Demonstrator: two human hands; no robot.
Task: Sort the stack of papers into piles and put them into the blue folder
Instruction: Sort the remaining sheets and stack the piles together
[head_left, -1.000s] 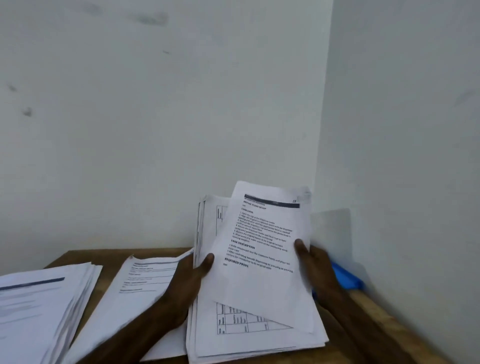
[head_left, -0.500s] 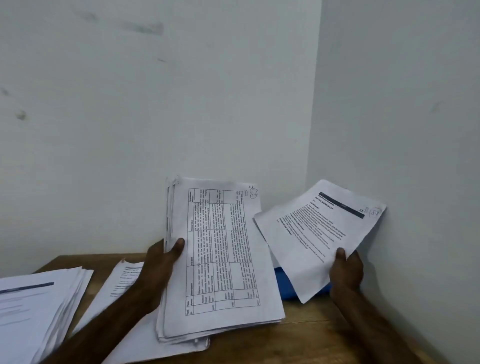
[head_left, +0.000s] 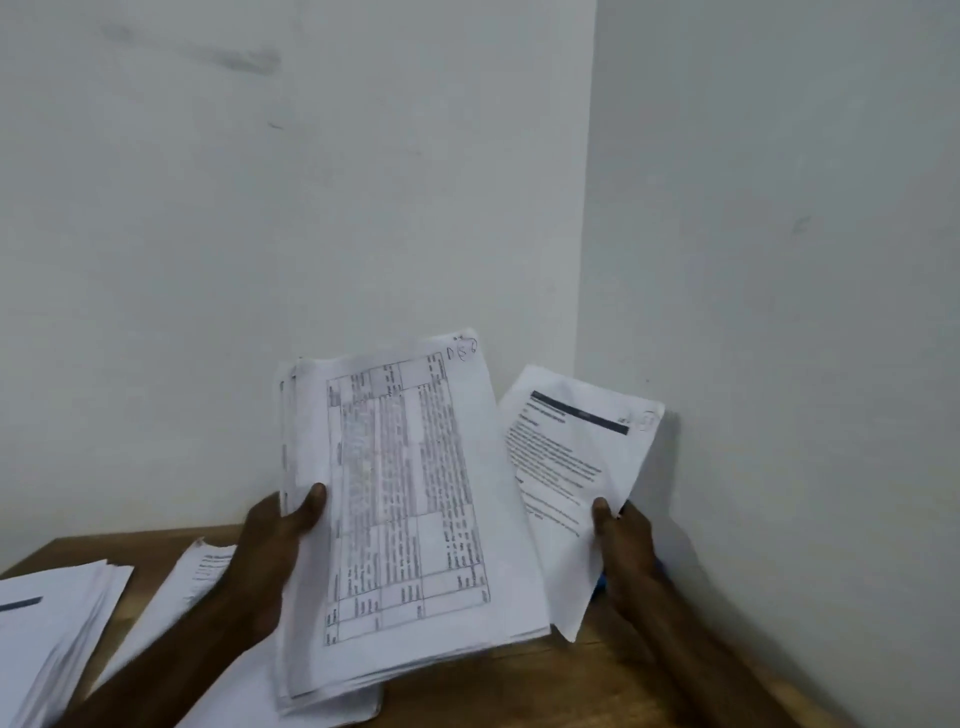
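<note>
My left hand grips a thick stack of papers by its left edge, thumb on the top page, which bears a printed table. The stack is tilted up above the table. My right hand pinches a single sheet with a dark header bar, held to the right of the stack near the wall corner. Only a sliver of the blue folder shows, below the sheet beside my right hand; the rest is hidden.
A pile of papers with a dark header lies at the left edge of the wooden table. A second pile lies under my left forearm. White walls meet in a corner close behind and to the right.
My right hand pulled the single sheet off the stack to the right, then brought it back closer to the stack. The stack in my left hand rose and tilted slightly.
</note>
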